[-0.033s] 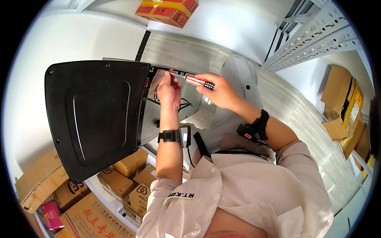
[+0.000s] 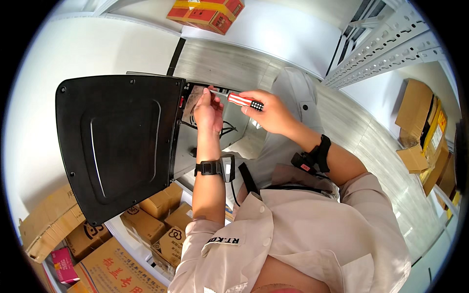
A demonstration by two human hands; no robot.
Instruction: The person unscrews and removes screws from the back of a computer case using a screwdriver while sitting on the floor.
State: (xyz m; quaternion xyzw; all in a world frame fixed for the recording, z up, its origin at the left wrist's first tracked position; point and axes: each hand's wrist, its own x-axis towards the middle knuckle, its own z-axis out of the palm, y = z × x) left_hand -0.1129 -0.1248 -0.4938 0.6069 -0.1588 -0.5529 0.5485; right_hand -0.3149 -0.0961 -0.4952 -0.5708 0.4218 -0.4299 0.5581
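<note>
My right hand (image 2: 266, 111) is closed on a screwdriver (image 2: 240, 99) with a red-and-white striped handle and dark, dotted end, its metal shaft pointing left. My left hand (image 2: 209, 110) has its thumb and fingers pinched at the shaft's tip; whatever small thing they hold is hidden. Both hands are at the top edge of an open metal housing (image 2: 185, 166), with a plate and black cables (image 2: 228, 128) inside. A large black panel (image 2: 122, 132) with rounded corners stands out to the left, joined along the housing's side.
Cardboard boxes (image 2: 146, 224) fill the lower left. A red box (image 2: 205, 14) sits on a white ledge at the top, and perforated metal uprights (image 2: 381, 39) run at upper right. An opened carton (image 2: 413, 119) stands at right. My grey-clad leg (image 2: 293, 93) is beside the housing.
</note>
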